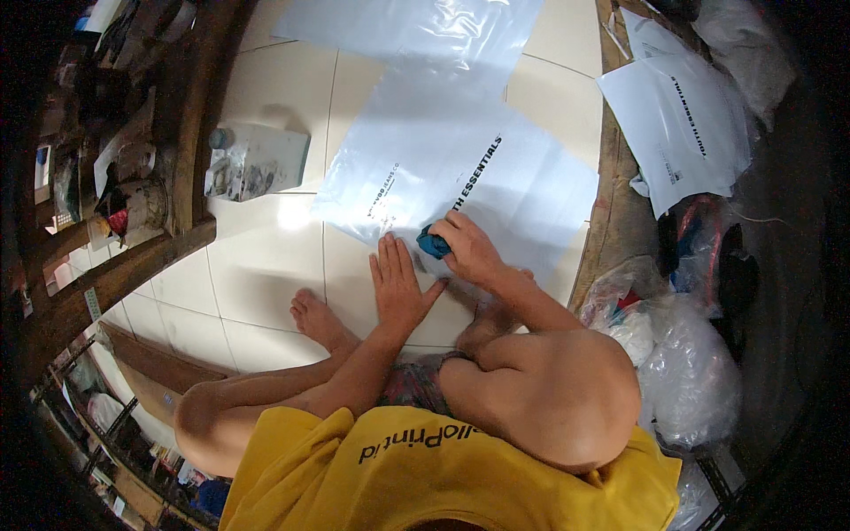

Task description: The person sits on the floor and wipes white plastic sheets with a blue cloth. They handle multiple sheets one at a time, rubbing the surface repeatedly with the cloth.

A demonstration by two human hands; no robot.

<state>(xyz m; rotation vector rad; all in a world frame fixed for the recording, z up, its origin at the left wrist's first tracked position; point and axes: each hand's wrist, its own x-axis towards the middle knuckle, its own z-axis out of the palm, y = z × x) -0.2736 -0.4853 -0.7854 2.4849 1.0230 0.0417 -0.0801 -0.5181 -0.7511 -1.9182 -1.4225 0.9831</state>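
Note:
A white plastic bag [540, 177] with black printing lies flat on the tiled floor in front of me. My right hand [469, 251] grips a bunched blue-green cloth [432, 242] and presses it on the bag's near part, beside the larger print. To its left, my left hand [396, 281] lies flat with fingers stretched, its fingertips on the bag's near edge. Part of the larger print is covered by the right hand and the cloth.
Another plastic sheet or bag [354, 25] lies farther off. A translucent jerrycan [270, 159] stands at the left by a wooden shelf frame [190, 124]. On the right, printed white bags [682, 133] rest on a wooden board [611, 212], near clear plastic bags [691, 372].

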